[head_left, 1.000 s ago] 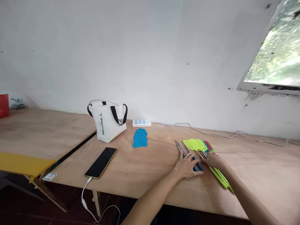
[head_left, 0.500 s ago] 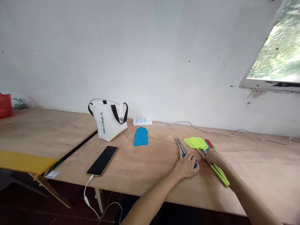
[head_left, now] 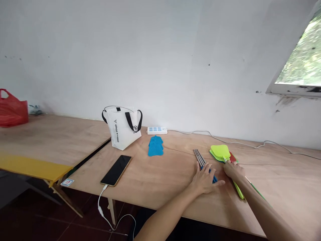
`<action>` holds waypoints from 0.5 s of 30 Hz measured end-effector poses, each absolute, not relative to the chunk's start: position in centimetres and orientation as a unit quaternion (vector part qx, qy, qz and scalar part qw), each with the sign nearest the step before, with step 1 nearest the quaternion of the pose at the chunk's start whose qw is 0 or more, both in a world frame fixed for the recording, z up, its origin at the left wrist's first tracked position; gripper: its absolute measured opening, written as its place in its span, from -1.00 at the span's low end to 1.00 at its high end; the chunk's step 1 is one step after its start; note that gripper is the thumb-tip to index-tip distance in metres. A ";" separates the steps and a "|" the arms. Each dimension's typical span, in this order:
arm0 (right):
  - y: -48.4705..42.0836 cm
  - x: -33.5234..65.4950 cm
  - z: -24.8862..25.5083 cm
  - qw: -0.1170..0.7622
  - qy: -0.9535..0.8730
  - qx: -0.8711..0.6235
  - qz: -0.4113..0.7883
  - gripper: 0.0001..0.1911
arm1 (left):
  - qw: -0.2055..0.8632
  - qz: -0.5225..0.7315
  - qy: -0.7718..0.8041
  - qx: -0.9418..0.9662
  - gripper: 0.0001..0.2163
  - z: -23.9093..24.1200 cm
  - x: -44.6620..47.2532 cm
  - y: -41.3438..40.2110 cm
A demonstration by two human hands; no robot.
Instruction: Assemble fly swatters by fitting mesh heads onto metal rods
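Observation:
My left hand (head_left: 207, 180) lies flat with fingers spread on a bundle of blue-handled metal rods (head_left: 200, 157) on the wooden table (head_left: 160, 174). Just to the right, my right hand (head_left: 233, 169) is closed around the shaft of a lime-green fly swatter (head_left: 220, 151). That swatter's head lies on top of blue and red swatter heads (head_left: 232, 157). Its green handle (head_left: 238, 190) sticks out below my hand. A stack of blue swatter heads (head_left: 155, 146) lies further left on the table.
A white tote bag (head_left: 123, 128) stands at the back left, a phone (head_left: 116, 170) on a charging cable in front of it. A white power strip (head_left: 156, 130) and its cord run along the wall. A red bag (head_left: 11, 108) sits far left, beside a yellow board (head_left: 32, 167).
The fanned green swatters have been gathered into one stack under my right hand. My left hand has stayed flat on the rods. The camera has turned slightly left.

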State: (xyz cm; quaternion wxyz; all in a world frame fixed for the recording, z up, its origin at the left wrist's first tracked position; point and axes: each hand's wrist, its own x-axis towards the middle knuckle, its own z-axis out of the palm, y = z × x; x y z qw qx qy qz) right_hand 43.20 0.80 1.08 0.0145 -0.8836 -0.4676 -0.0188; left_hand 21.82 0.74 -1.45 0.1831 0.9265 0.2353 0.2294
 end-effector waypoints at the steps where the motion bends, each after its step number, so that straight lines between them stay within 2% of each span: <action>1: 0.6 42.8 1.2 0.018 -0.472 -0.881 -0.021 -0.59 | 0.190 0.235 0.238 0.923 -0.42 -1.4 21.7 0.8; 4: -0.1 42.1 2.2 0.033 -0.492 -0.870 -0.015 -0.58 | 0.249 0.291 0.258 0.887 -0.46 -1.1 21.5 1.1; 10: -0.9 41.4 6.9 0.091 -0.577 -0.811 0.037 -0.64 | 0.545 0.466 0.335 0.611 -0.50 -0.3 20.3 3.3; 13: -1.6 39.8 9.1 0.141 -0.642 -0.740 0.145 -0.58 | 0.708 0.461 0.265 0.465 -0.37 1.2 17.2 4.7; 15: -2.3 38.1 10.3 0.183 -0.686 -0.644 0.284 -0.51 | 0.810 0.393 0.142 0.412 -0.27 2.9 14.4 5.4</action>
